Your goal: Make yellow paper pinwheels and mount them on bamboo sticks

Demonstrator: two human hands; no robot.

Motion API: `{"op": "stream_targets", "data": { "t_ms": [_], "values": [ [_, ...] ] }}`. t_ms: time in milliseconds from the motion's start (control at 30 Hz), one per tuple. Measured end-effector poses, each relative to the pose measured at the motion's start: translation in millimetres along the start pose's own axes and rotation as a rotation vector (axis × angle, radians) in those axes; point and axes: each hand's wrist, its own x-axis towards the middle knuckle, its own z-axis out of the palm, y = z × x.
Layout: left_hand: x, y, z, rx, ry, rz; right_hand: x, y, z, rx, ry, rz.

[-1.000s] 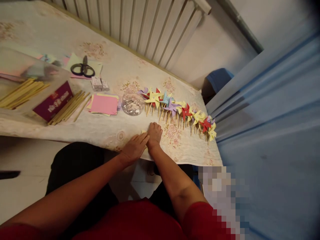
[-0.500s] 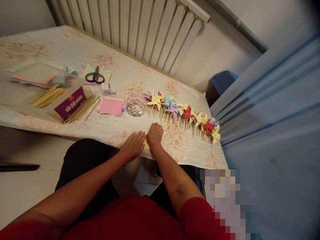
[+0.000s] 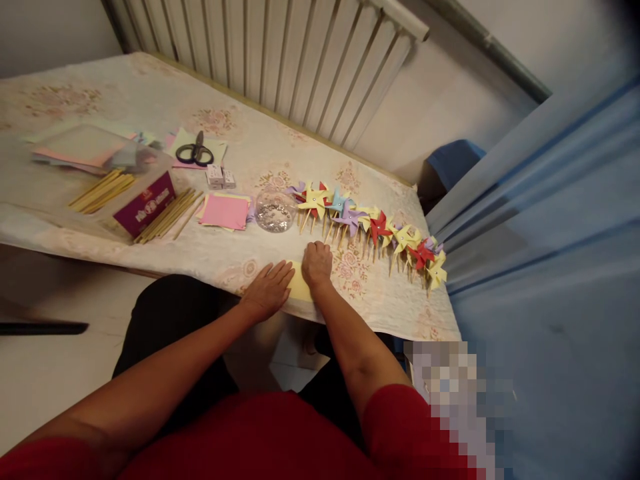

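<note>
A piece of yellow paper (image 3: pixel 301 287) lies flat on the tablecloth at the front edge of the table, partly covered by both my hands. My left hand (image 3: pixel 269 291) rests on its left side, palm down with the fingers stretched out. On the right side, my right hand (image 3: pixel 317 265) is curled over the paper's edge, with its fingertips hidden beneath. Just beyond my hands stands a round clear dish (image 3: pixel 275 213) of small shiny pieces. A row of finished paper pinwheels (image 3: pixel 379 228) on sticks, in yellow, red, purple and blue, lies to the right.
Pink paper squares (image 3: pixel 226 211) are stacked left of the dish. Behind them sit small white boxes (image 3: pixel 220 177) and black-handled scissors (image 3: pixel 195 153) on more paper. Wooden sticks (image 3: pixel 165 219) lean by a clear plastic box (image 3: pixel 107 230). A blue curtain (image 3: pixel 545 267) hangs at right.
My right hand has moved slightly to the right, and more of the yellow paper shows between my hands. My left hand stays flat in nearly the same place.
</note>
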Motion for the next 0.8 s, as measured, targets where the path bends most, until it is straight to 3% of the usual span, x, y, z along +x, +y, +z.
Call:
{"op": "stream_targets", "data": {
  "t_ms": [300,633,800],
  "values": [
    [-1,1,-1.2,0.013,-0.034,-0.005,14,17,16,0.015,0.028,-0.076],
    [-2,1,-1.6,0.015,-0.011,0.0,26,28,26,0.035,0.043,-0.066],
    [-1,0,-1.0,0.003,-0.015,0.0,28,31,21,0.181,0.099,0.035]
  ]
}}
